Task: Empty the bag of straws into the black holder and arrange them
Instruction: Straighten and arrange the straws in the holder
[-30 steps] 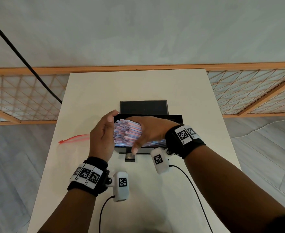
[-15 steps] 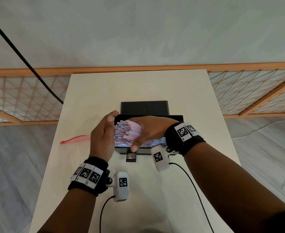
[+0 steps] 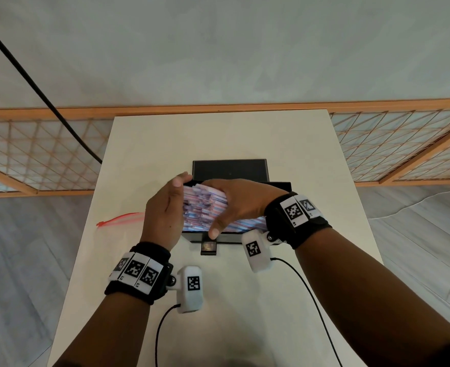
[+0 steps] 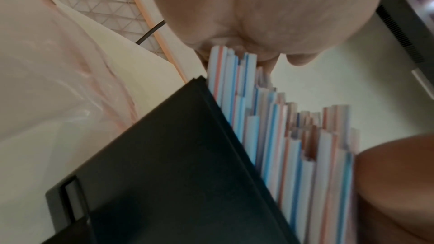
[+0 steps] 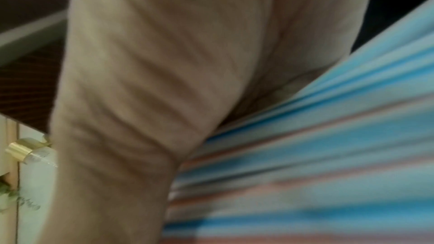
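Observation:
Red, blue and white striped straws (image 3: 205, 207) lie in a thick bundle in the black holder (image 3: 279, 185) at the table's middle. My left hand (image 3: 165, 210) stands upright at the bundle's left end, its palm flat against the straw tips. My right hand (image 3: 239, 205) arches over the bundle, fingers on the far side and thumb on the near side, gripping it. In the left wrist view the uneven straw ends (image 4: 281, 146) stick out past the holder wall (image 4: 164, 173) toward my palm (image 4: 270, 6). The right wrist view, blurred, shows straws (image 5: 305, 155) under my right hand (image 5: 152, 81).
The clear bag (image 3: 120, 218) with a red zip lies flat left of the holder. A black panel (image 3: 229, 170) stands just behind the holder, and a small tab (image 3: 208, 246) juts from its front. Wooden lattice railings (image 3: 33, 154) flank the table's far end.
Hardly anything: my right thumb has crept slightly up against the bundle's near side. The left hand stays at the straw ends.

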`<state>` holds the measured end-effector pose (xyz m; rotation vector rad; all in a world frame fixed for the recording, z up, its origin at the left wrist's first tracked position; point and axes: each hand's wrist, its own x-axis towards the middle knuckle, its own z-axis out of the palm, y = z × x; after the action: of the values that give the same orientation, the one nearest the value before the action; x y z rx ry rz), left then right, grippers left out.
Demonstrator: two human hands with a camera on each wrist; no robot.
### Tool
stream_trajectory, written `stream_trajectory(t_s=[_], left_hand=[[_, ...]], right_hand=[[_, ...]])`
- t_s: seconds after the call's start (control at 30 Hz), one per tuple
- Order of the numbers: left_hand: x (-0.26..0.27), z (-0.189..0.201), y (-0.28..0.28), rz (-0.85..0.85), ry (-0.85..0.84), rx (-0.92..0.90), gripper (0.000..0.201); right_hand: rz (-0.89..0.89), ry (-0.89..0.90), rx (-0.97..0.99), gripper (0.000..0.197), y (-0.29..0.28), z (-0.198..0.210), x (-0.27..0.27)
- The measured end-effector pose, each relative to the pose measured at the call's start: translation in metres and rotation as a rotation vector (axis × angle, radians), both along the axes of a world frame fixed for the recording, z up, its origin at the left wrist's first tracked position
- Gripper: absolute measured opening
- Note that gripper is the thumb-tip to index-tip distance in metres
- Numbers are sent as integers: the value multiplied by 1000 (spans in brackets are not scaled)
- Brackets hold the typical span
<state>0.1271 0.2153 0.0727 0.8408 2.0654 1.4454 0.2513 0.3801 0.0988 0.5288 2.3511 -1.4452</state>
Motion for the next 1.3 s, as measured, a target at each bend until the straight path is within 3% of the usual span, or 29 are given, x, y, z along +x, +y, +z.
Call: stream_trajectory(t_s=[0.13, 0.23, 0.37, 0.47, 0.7, 0.87, 1.0, 1.2, 1.3], left_hand=[[1, -4, -1, 78, 132, 48, 31], [4, -9, -4, 78, 143, 26, 30], [0, -16, -10, 129, 264, 82, 43], [1, -19, -12, 87, 181, 98, 40], [11, -15, -6, 36, 142, 49, 45], [9, -12, -8, 27, 143, 51, 43], [13, -14, -8, 23, 163, 59, 41], [15, -14, -7, 29, 154, 85, 38], [13, -14, -7, 21, 164, 81, 40]], right_hand=[[-2, -20, 52, 88, -2, -2, 4], [-15, 4, 107, 88, -6, -1, 12], [-103, 77, 244, 103, -4, 4, 31], [-107, 76, 360, 103, -5, 3, 40], [-95, 132, 214, 92, -15, -12, 31], [-93, 129, 290, 104, -16, -16, 27], [-75, 82, 217, 102, -17, -19, 23], [-129, 146, 72, 101, -18, -20, 24], [-104, 157, 106, 105, -18, -20, 21]])
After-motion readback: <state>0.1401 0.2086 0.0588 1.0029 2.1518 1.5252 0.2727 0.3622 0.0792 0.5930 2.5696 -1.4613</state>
